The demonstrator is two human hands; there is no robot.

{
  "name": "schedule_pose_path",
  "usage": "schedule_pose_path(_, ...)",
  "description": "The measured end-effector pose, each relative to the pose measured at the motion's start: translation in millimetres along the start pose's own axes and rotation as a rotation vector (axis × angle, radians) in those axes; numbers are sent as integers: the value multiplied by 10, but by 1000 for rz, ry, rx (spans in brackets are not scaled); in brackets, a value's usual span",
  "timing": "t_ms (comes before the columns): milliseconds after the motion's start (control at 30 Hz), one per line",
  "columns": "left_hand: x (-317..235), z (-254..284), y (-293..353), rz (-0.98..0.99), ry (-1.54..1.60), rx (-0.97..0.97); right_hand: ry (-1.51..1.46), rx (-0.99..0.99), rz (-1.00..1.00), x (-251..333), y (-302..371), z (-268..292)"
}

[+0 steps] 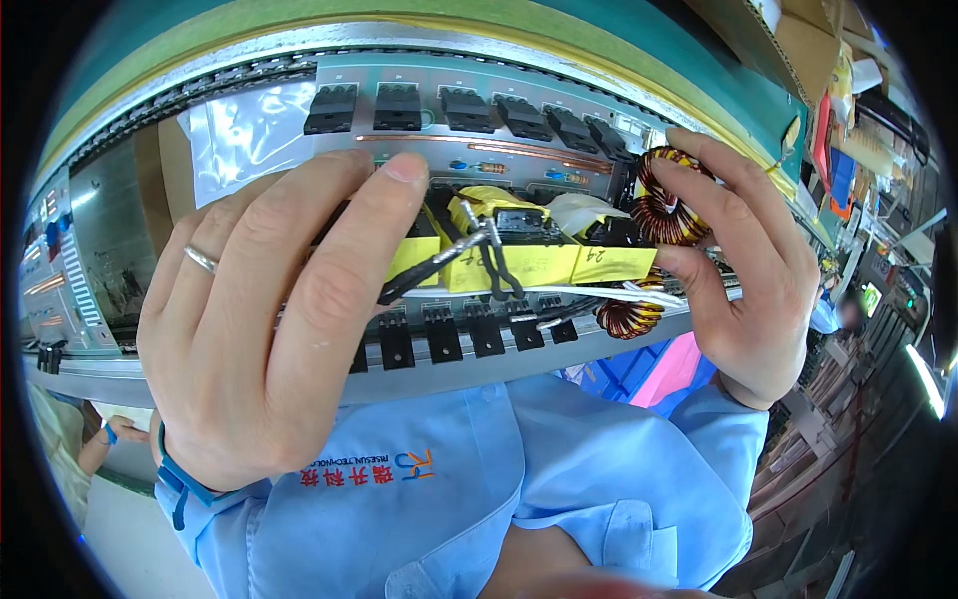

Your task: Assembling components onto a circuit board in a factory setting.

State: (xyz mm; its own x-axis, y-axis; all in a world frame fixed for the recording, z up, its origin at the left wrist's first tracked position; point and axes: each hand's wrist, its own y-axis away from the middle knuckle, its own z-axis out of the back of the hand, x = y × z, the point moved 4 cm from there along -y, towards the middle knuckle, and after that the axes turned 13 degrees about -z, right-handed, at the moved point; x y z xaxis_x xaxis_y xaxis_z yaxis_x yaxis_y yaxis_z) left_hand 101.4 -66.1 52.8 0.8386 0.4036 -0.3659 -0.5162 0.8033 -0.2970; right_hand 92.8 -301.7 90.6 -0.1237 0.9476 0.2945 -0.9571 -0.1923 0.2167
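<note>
A green circuit board (399, 68) lies across a conveyor in front of me. In its middle stands a row of yellow-taped transformers (519, 262), with black-sleeved leads (434, 265) sticking up from them, bare tips showing. My left hand (249, 290) curls closed over the row's left end, which it mostly hides. At the right end, my right hand (748, 240) has its fingers and thumb around a toroidal coil (671, 200) wound with dark copper wire over a yellow core. A second toroidal coil (631, 317) sits lower, by the board's near edge.
Black power components (399, 105) line the board's far side; more (442, 334) line the near side. Clear plastic film (254, 140) lies left of it, and another board (65, 270) beyond. A cardboard box (758, 50) stands far right. Another person's hand (125, 429) shows at lower left.
</note>
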Motion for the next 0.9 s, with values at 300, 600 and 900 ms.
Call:
schedule_pose_path(300, 18, -9, 15, -59, -34, -12, 65, 76, 20, 51, -110, 55)
schedule_pose_path(600, -17, 5, 97, -56, -95, -7, -109, 119, -66, -20, -42, -18)
schedule_pose_path(900, -19, 32, 38, -26, -15, 56, -103, 44, -15, -112, 18, -26)
